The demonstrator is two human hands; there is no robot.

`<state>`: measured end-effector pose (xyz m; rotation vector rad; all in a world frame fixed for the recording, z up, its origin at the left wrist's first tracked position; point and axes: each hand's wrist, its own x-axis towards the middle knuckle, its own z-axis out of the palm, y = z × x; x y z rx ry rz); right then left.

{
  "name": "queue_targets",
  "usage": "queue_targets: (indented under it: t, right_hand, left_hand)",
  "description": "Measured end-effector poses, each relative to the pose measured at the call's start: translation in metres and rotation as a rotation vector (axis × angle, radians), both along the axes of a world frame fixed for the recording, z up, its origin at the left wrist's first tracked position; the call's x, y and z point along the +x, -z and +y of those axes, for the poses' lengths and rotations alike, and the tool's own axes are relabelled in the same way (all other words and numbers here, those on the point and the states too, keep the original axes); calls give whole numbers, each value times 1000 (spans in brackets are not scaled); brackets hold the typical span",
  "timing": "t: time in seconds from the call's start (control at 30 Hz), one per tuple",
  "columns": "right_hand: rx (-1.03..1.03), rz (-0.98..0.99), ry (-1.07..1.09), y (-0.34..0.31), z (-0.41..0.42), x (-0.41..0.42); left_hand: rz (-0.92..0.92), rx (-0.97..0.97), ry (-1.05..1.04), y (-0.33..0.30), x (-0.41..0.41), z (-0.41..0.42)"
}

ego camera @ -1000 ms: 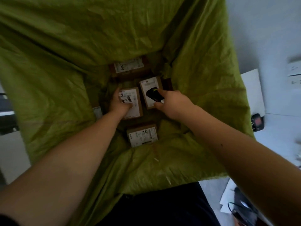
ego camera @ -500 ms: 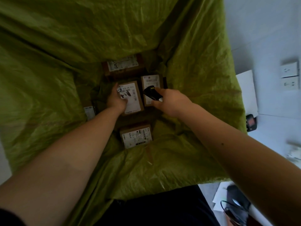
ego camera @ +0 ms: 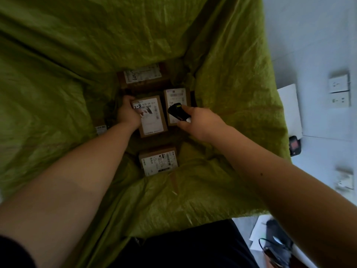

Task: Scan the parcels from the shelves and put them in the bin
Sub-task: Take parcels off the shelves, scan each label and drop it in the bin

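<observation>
Left hand (ego camera: 129, 113) is gripping a parcel (ego camera: 152, 117) inside the bin (ego camera: 231, 93); right hand (ego camera: 201, 120) is gripping the scanner (ego camera: 176, 111). Releasing carelessly risks tipping the parcel label-down.

Looks like a small parcel-sorting room: a green-lined bin (ego camera: 231, 78) is filled with labelled cardboard parcels (ego camera: 158, 161), a handheld scanner (ego camera: 176, 112) is being used, and plain white walls with sockets (ego camera: 339, 89) are seen.

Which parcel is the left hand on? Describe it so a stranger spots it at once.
Look down to the bottom of the green-lined bin, where several brown parcels lie. The left hand holds the middle parcel by its left edge. Unlike its neighbours, its white label reads "K20-00".
</observation>
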<state>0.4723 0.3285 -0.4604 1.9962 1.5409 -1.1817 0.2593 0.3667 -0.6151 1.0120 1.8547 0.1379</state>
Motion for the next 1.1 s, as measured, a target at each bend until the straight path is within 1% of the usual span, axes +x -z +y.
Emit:
queue_targets:
  t: [0.03, 0.1, 0.2, 0.3, 0.37, 0.5, 0.63, 0.77, 0.87, 1.0, 1.1]
  right_hand:
    - [2, 3, 4, 1, -1, -1]
    - [2, -3, 5, 2, -3, -2]
    - [-2, -15, -8, 7, -6, -6]
    - [-6, -29, -1, 11, -9, -7]
    - [10, -35, 33, 11, -11, -9]
    - [99, -57, 120, 15, -14, -7]
    - [104, -81, 141, 18, -15, -7]
    - [105, -68, 160, 19, -16, -6]
    - [100, -72, 168, 18, -16, -6]
    - [93, -72, 157, 17, -18, -4]
    - [94, -81, 144, 15, -20, -5]
  left_hand:
    - [34, 22, 25, -2, 0, 0]
    - [31, 13, 108, -5, 4, -4]
    - [-24, -122, 236, -11, 14, -15]
    - [-57, -185, 190, -14, 28, -29]
    - [-41, -199, 148, -14, 33, -31]
    - [-13, -198, 159, -6, 39, -31]
    - [25, -166, 175, -2, 40, -35]
    - [137, -139, 228, -8, 45, -36]
    - [202, -119, 226, -9, 41, -35]
    - [209, -68, 153, -6, 32, -33]
    - [177, -27, 103, -7, 29, -25]
